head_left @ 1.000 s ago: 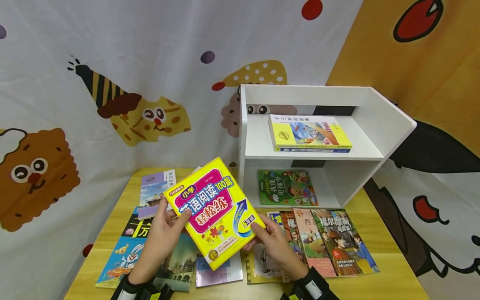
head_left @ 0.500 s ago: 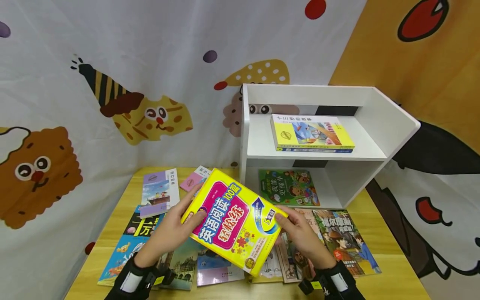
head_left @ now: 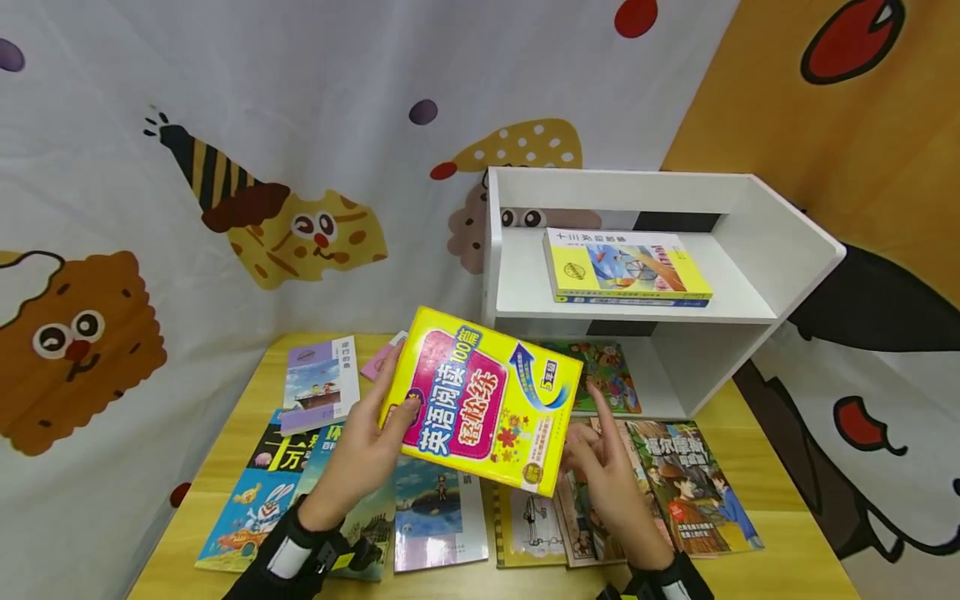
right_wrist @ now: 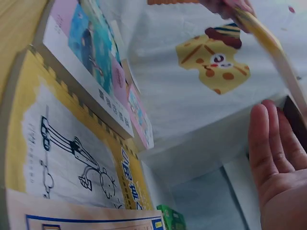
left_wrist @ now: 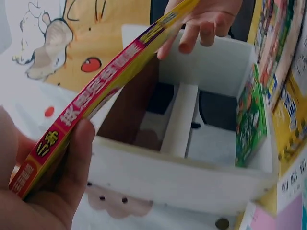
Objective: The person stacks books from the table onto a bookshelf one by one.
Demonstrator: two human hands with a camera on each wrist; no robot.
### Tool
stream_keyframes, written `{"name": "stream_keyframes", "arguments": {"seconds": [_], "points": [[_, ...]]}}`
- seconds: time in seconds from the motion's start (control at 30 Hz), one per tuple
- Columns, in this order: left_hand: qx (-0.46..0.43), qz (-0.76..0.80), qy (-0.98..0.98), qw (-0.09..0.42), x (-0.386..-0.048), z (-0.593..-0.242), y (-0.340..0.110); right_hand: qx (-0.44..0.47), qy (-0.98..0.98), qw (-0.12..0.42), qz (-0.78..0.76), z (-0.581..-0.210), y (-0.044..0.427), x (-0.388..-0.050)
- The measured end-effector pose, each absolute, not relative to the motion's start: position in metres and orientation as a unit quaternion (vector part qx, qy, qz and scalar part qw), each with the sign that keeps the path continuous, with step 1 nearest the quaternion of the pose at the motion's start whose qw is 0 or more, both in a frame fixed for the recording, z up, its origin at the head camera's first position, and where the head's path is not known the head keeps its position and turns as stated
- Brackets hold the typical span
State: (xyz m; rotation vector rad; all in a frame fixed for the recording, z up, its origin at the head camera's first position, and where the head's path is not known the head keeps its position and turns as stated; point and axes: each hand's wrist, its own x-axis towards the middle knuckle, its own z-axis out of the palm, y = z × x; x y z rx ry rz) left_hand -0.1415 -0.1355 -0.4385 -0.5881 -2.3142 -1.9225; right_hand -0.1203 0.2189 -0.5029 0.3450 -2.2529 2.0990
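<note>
Left-hand grip pinches the yellow book by its nine o'clock end, thumb on top, holding it tilted above the tabletop. Right-hand grip is relaxed, fingers extended, near the book's four o'clock edge; contact is unclear. Toward two o'clock stands a white shelf, a green book in its lower compartment.

Head view looks down; closer wrist views share the shelf.
</note>
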Motion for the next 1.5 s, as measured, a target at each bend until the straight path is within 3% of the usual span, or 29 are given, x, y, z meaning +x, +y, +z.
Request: {"name": "stream_keyframes", "arguments": {"seconds": [0.17,0.33,0.67,0.9,1.2,1.5], "points": [[-0.163,-0.659,-0.733,0.048,-0.128,-0.434,-0.118,0.177,-0.701,0.033,0.69,-0.496,0.214,-0.107],[-0.141,-0.675,-0.724,0.024,-0.116,-0.439,-0.097,0.179,-0.675,-0.002,0.716,-0.494,0.211,-0.099],[-0.16,-0.63,-0.751,-0.117,-0.117,-0.454,-0.076,0.091,-0.675,0.008,0.732,-0.502,0.245,-0.091],[-0.215,-0.612,-0.742,-0.173,-0.13,-0.459,-0.056,0.07,-0.679,0.003,0.731,-0.5,0.279,-0.09],[-0.257,-0.573,-0.764,-0.15,-0.162,-0.472,-0.021,-0.018,-0.732,-0.011,0.681,-0.494,0.314,-0.112],[-0.199,-0.57,-0.781,-0.162,-0.2,-0.509,0.006,-0.057,-0.785,-0.064,0.614,-0.513,0.339,-0.15]]}}
